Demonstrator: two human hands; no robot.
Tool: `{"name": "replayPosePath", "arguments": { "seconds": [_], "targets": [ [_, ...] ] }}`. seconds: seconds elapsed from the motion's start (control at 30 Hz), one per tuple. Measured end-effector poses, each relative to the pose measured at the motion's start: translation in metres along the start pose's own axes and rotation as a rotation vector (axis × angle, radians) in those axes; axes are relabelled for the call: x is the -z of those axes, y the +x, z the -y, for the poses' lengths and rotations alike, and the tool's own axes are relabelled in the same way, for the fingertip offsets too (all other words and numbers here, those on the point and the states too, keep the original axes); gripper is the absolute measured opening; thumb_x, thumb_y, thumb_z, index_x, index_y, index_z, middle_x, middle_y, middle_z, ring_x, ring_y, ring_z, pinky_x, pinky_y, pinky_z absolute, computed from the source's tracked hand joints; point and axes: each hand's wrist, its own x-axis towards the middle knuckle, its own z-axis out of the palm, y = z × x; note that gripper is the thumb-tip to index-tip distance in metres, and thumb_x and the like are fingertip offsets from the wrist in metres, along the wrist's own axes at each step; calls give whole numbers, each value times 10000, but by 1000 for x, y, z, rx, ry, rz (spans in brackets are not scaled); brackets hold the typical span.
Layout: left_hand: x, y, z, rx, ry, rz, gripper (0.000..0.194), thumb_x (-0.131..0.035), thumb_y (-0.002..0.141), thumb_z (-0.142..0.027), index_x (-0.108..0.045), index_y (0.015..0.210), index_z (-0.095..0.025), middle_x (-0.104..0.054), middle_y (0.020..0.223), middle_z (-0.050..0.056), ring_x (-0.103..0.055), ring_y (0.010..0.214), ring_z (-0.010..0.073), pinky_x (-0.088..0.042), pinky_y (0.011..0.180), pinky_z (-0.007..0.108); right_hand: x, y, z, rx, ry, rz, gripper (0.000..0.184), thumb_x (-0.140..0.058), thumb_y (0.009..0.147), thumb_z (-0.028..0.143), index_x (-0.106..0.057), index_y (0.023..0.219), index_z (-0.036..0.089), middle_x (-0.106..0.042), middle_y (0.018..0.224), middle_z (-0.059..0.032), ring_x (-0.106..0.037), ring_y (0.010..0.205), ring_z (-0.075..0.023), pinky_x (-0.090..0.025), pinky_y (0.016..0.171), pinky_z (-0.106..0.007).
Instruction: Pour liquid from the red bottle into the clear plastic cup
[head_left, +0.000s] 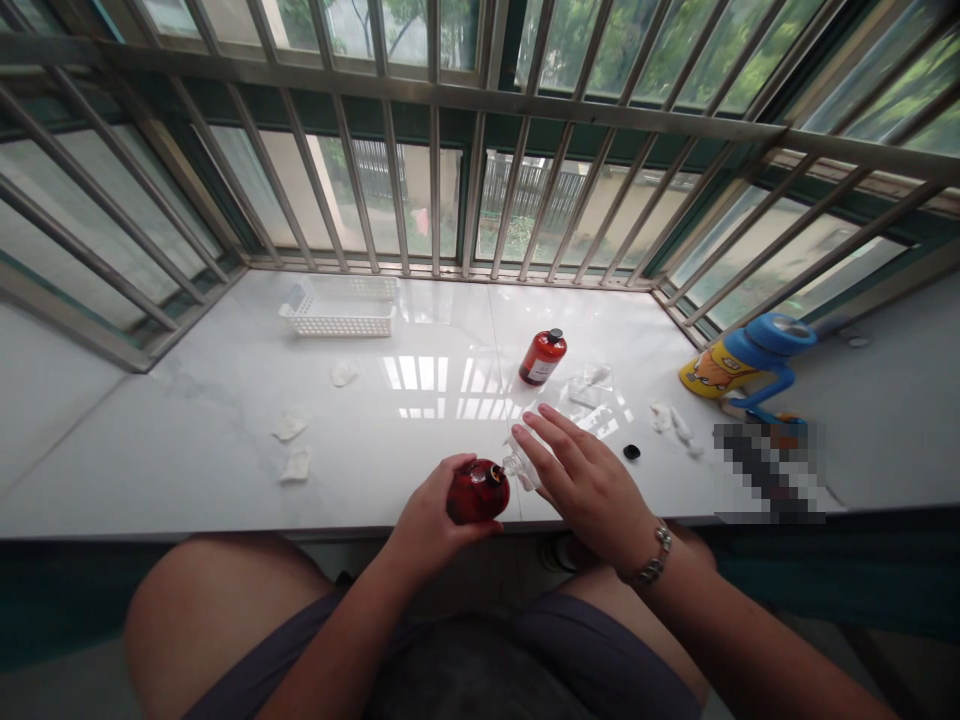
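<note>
My left hand [427,515] grips a red-brown bottle [477,491] near the front edge of the white marble sill [225,400], its open mouth tilted to the right. My right hand [581,478] holds a small clear bottle [519,463] whose neck sits right at the red bottle's mouth. A second red-brown bottle [542,357] with a dark cap stands upright further back. A small black cap [631,452] lies on the sill to the right of my right hand.
A white slotted basket [339,306] sits at the back left. Several crumpled white wads lie around, such as one wad [290,427] at left. Clear wrappers [589,385] lie by the standing bottle. A blue and yellow toy-like bottle [746,365] lies at right. Window bars close the back.
</note>
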Motion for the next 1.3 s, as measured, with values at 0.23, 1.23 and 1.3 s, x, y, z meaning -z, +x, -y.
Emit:
{"name": "replayPosePath", "arguments": {
  "seconds": [0.23,1.23,1.3],
  "targets": [
    [0,0,0,-3,1,0,850,-1016,666,-358,-591,1399,-284,-704,1423,90,-695,1299,329,-560,1136,500,4,3,-2,15,-18,-11,629,-603,1052,126,-445,1658,184,-612,1565,-186,-504,1538,-368,-557,1174,-554],
    [0,0,4,29,-2,20,873,-1020,671,-350,-565,1415,-298,-679,1450,75,-665,1325,318,-536,1140,476,18,13,-7,122,-142,1,498,-550,1069,81,-550,1565,135,-631,1551,-179,-516,1522,-380,-576,1096,-529],
    [0,0,4,29,-4,18,874,-1020,670,-348,-565,1415,-302,-678,1452,72,-663,1329,318,-536,1142,474,19,14,-7,126,-135,3,505,-552,1070,87,-544,1572,141,-632,1550,-178,-512,1526,-375,-573,1101,-530]
  ]
}}
